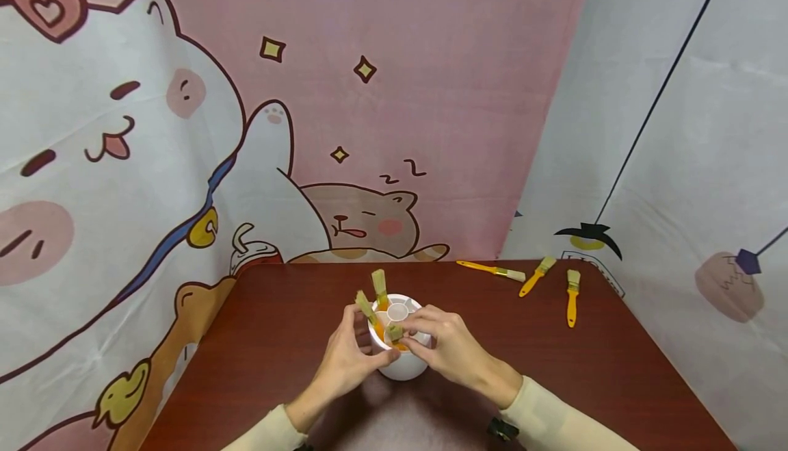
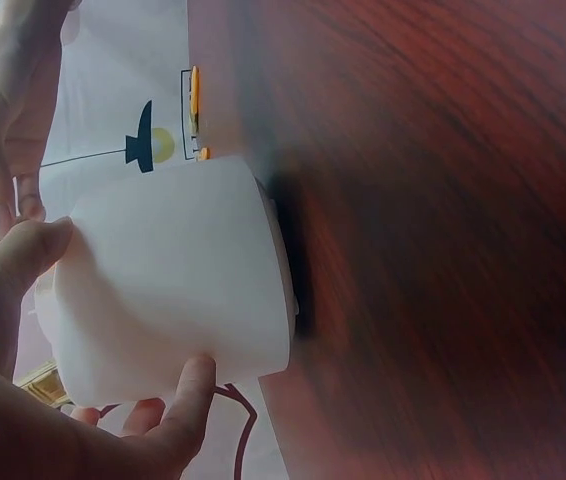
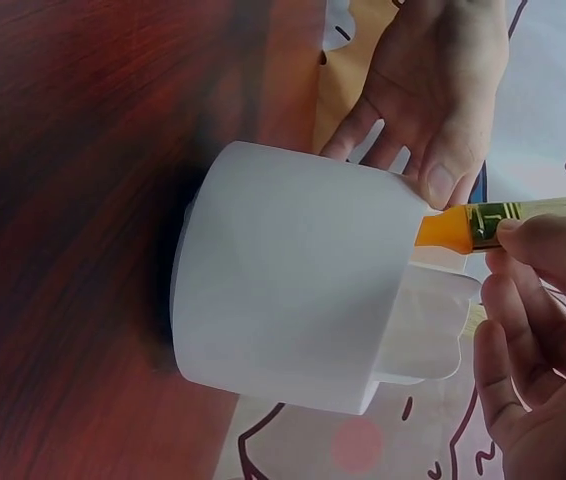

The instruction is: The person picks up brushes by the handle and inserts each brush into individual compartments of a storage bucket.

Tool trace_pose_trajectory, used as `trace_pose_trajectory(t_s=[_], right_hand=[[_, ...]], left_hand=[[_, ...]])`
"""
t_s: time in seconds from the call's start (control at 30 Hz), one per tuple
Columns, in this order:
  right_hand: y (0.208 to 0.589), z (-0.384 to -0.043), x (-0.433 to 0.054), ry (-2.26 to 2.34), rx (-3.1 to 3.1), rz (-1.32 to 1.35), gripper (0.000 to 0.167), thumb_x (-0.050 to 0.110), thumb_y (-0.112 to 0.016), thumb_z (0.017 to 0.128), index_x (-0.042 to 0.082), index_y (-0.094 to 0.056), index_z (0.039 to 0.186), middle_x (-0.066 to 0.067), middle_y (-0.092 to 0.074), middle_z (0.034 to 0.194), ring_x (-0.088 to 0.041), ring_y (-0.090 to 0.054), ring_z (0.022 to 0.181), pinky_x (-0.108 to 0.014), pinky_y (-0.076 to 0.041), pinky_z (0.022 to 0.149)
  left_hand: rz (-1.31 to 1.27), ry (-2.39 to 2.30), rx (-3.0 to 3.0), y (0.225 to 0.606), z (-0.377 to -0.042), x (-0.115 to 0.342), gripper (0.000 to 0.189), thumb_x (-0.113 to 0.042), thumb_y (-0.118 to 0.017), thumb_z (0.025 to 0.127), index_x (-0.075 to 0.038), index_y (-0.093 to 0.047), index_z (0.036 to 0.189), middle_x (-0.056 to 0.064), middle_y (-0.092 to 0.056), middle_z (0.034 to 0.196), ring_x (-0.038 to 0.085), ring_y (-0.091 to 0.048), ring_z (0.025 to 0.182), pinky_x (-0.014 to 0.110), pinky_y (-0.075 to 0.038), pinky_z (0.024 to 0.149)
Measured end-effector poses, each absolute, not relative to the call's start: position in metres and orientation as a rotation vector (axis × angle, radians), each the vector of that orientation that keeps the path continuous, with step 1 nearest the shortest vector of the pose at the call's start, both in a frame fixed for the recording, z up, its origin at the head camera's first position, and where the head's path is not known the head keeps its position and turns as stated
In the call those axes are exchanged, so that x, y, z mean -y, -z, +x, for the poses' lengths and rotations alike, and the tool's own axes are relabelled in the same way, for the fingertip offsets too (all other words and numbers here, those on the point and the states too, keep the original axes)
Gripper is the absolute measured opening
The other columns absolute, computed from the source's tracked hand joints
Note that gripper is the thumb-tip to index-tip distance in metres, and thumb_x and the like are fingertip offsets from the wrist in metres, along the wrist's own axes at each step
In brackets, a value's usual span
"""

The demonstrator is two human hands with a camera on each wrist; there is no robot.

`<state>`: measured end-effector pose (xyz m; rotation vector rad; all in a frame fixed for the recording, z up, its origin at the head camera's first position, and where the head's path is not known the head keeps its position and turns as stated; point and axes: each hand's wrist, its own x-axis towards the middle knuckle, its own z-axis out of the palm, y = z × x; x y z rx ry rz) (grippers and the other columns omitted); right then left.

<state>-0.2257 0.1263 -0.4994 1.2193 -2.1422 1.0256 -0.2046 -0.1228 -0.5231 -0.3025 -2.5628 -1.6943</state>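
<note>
A white round holder (image 1: 403,370) with a sectioned top stands on the table in the head view. My left hand (image 1: 345,355) grips its left side, thumb at the near rim and fingers round the far side. With thumb and fingers, my right hand (image 1: 454,345) pinches a paintbrush (image 3: 453,230) just below its bristles. That brush's yellow handle goes down into the holder at the near rim, bristles up. Two more paintbrushes, one at the back (image 1: 379,289) and one at the left (image 1: 367,307), stand in the holder, bristles up. Their lower handles are hidden inside.
Three yellow-handled paintbrushes lie at the table's back right: one sideways (image 1: 490,270), one slanted (image 1: 537,276) and one pointing toward me (image 1: 572,298). Behind the dark red-brown table (image 1: 283,328) hangs a cloth (image 1: 455,95) printed with cartoon animals.
</note>
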Motion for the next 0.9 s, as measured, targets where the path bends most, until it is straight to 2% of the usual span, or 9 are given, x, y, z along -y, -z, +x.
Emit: trace_pose_trajectory(t_s=[0.27, 0.5, 0.57, 0.73, 0.9], right_hand=[[0.4989, -0.2241, -0.1264, -1.033, 2.147, 1.260, 0.036, 0.001, -0.096, 0.094, 0.013, -0.089, 0.127, 0.002, -0.088, 0.113, -0.015, -0.078, 0.096, -0.013, -0.059, 0.067], [0.4987, -0.2245, -0.1238, -0.939, 2.131, 1.260, 0.037, 0.007, -0.100, 0.091, 0.013, -0.090, 0.126, 0.004, -0.090, 0.117, -0.009, -0.079, 0.100, -0.019, -0.064, 0.086], [0.4986, -0.2241, -0.1230, -0.932, 2.140, 1.250, 0.036, 0.008, -0.100, 0.091, 0.014, -0.090, 0.125, 0.005, -0.090, 0.117, -0.008, -0.079, 0.101, -0.022, -0.065, 0.089], [0.4990, -0.2242, -0.1221, -0.915, 2.140, 1.243, 0.034, 0.006, -0.100, 0.091, 0.015, -0.091, 0.123, 0.006, -0.090, 0.118, -0.008, -0.080, 0.101, -0.026, -0.066, 0.090], [0.4984, -0.2256, -0.1238, -0.928, 2.106, 1.248, 0.033, 0.004, -0.099, 0.091, 0.013, -0.091, 0.122, 0.005, -0.090, 0.112, -0.009, -0.080, 0.096, -0.025, -0.065, 0.085]], left_hand=[[-0.309, 1.699, 2.562, 0.5222, -0.2046, 0.1229, 0.088, -0.026, -0.108, 0.085, -0.011, -0.051, 0.150, 0.026, -0.072, 0.148, 0.039, -0.082, 0.126, 0.047, -0.072, 0.099], [-0.312, 1.727, 2.546, 0.5225, -0.2041, 0.1229, 0.087, -0.024, -0.108, 0.085, -0.011, -0.051, 0.149, 0.024, -0.073, 0.147, 0.037, -0.083, 0.124, 0.047, -0.072, 0.099], [-0.313, 1.748, 2.536, 0.5230, -0.2042, 0.1231, 0.086, -0.023, -0.108, 0.085, -0.011, -0.052, 0.149, 0.024, -0.074, 0.147, 0.037, -0.083, 0.124, 0.048, -0.072, 0.099], [-0.317, 1.770, 2.524, 0.5244, -0.2046, 0.1238, 0.087, -0.020, -0.108, 0.085, -0.011, -0.052, 0.151, 0.022, -0.074, 0.145, 0.035, -0.083, 0.123, 0.049, -0.071, 0.101], [-0.320, 1.740, 2.548, 0.5244, -0.2046, 0.1245, 0.089, -0.021, -0.107, 0.085, -0.010, -0.051, 0.153, 0.024, -0.073, 0.147, 0.036, -0.084, 0.122, 0.049, -0.071, 0.100]])
